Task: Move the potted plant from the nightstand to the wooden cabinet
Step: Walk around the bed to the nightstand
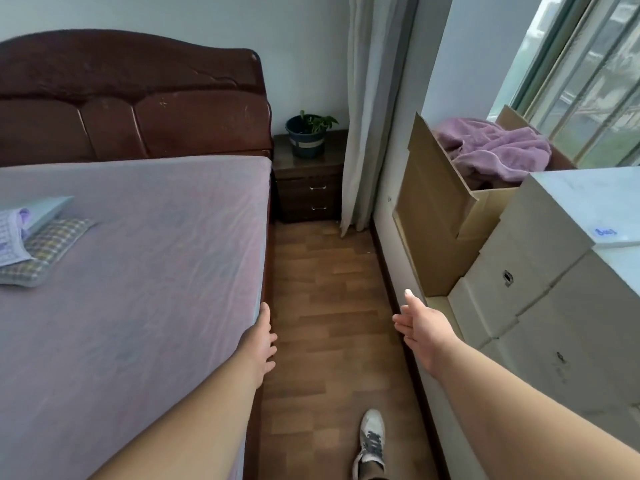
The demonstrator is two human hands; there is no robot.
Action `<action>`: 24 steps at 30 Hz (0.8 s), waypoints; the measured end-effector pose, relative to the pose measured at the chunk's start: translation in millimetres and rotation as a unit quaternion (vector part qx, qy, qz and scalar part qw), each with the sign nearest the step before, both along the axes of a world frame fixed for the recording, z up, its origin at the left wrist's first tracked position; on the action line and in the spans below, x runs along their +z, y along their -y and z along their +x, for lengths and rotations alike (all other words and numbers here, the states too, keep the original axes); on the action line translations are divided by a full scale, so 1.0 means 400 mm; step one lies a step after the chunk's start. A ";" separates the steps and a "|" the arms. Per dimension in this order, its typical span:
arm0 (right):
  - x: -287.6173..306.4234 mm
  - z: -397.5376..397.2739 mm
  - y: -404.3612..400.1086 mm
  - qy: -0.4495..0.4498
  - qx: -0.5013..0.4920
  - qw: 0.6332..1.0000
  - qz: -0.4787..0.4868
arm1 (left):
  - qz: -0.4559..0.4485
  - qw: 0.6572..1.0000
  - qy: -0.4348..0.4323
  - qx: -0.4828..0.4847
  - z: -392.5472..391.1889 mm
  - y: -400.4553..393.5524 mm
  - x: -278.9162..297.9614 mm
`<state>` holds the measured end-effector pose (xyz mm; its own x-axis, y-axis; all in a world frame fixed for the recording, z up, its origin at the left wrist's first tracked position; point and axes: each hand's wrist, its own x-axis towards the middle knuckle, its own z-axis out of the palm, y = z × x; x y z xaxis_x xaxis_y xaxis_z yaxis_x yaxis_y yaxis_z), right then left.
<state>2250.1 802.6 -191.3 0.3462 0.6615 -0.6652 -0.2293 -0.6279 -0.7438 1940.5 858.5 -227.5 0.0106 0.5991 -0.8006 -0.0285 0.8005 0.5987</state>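
Note:
A small green plant in a dark blue pot [307,137] stands on a dark wooden nightstand [309,188] in the far corner, between the bed's headboard and a curtain. My left hand [262,341] reaches forward along the bed's edge, fingers apart and holding nothing. My right hand [417,322] is stretched out over the floor near the wall, palm turned inward, fingers apart and empty. Both hands are well short of the pot. No wooden cabinet shows in this view.
A bed [138,271] with a pink sheet fills the left. A narrow strip of wooden floor [325,289] leads to the nightstand. Cardboard boxes [450,216] with a purple towel [491,150] line the right wall. My shoe [372,436] is on the floor.

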 end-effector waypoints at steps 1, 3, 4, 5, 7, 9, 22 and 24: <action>-0.002 0.028 -0.066 -0.002 0.007 1.000 0.002 | 0.005 1.000 -0.005 0.006 0.022 -0.053 0.001; -0.001 0.082 -0.198 -0.006 0.029 1.000 -0.001 | 0.010 1.000 -0.013 0.012 0.066 -0.157 0.012; 0.009 0.107 -0.265 -0.012 0.035 0.999 -0.002 | 0.013 1.000 -0.017 0.018 0.086 -0.209 0.024; 0.021 0.124 -0.322 -0.013 0.038 0.999 0.000 | 0.018 0.999 -0.020 0.028 0.101 -0.251 0.040; 0.044 0.161 -0.447 -0.007 0.060 0.998 0.008 | 0.033 0.998 -0.013 0.045 0.127 -0.347 0.063; 0.086 0.189 -0.568 0.006 0.072 0.997 0.012 | 0.043 0.997 -0.018 0.061 0.149 -0.437 0.084; 0.096 0.205 -1.203 0.005 0.080 0.997 0.006 | 0.035 0.997 -0.006 0.073 0.178 -1.054 0.034; 0.098 0.201 -1.307 -0.010 0.067 0.998 0.004 | 0.034 0.998 -0.011 0.058 0.173 -1.181 0.033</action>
